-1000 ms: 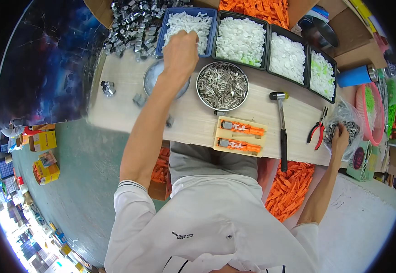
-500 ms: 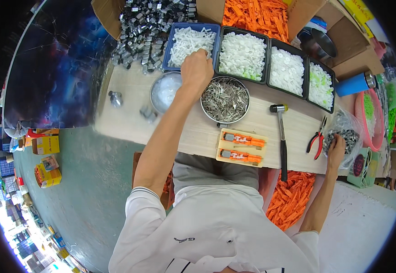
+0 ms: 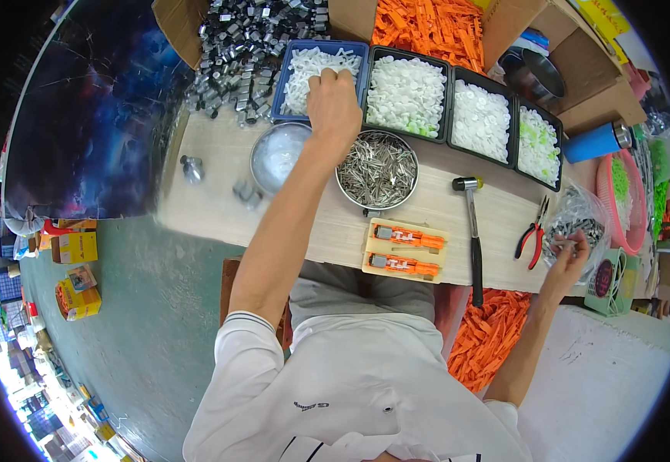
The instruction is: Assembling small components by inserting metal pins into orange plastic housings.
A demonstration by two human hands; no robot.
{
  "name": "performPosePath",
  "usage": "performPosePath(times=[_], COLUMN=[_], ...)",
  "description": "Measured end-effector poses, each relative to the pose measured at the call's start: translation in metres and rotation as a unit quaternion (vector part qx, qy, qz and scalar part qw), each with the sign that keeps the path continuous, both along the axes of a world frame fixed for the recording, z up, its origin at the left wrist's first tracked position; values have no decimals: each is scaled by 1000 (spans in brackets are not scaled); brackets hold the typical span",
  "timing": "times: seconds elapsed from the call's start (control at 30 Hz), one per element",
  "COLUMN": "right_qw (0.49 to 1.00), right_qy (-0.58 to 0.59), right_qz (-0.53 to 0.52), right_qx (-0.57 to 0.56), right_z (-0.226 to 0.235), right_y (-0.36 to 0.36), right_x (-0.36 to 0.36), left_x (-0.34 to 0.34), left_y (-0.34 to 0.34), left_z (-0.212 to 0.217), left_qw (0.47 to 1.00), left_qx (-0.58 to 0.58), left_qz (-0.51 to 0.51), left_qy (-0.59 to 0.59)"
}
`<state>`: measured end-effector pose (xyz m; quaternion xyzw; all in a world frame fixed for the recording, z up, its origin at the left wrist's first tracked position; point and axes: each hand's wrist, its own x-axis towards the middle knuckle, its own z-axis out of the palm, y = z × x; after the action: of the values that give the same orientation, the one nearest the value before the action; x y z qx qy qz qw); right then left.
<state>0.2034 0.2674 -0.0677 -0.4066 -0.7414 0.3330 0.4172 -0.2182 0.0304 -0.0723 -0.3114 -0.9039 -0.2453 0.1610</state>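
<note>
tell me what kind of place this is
Probably a small assembly workbench: bins of white plastic parts, a round tin of metal pins, and a hammer and pliers on the wooden table.

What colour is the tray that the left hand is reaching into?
The tray is blue, filled with white pieces, under the left hand. The head view shows it.

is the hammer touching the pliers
Apart. The head view shows bare wooden bench between the hammer and the red-handled pliers, which lie side by side near the right end of the bench.
</note>
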Motion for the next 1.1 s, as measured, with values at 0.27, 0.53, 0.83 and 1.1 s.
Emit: performPosePath(times=[0.27,0.53,0.83,1.1], right_qw=[985,980,963,955], right_qy=[25,38,53,45], right_qz=[162,188,218,270], right_qx=[-56,-57,-150,-113], right_z=[-5,1,3,2], right_y=[-91,-119,-149,-163], right_x=[-29,-50,-67,-78], left_x=[-30,-40,-43,-46], left_y=[8,-8,-20,-13], left_z=[-9,-8,-1,0], left_qw=[991,984,990,980], left_qx=[-91,-82,-5,-146], left_qz=[-80,-146,-139,-129], left_qy=[61,55,-9,37])
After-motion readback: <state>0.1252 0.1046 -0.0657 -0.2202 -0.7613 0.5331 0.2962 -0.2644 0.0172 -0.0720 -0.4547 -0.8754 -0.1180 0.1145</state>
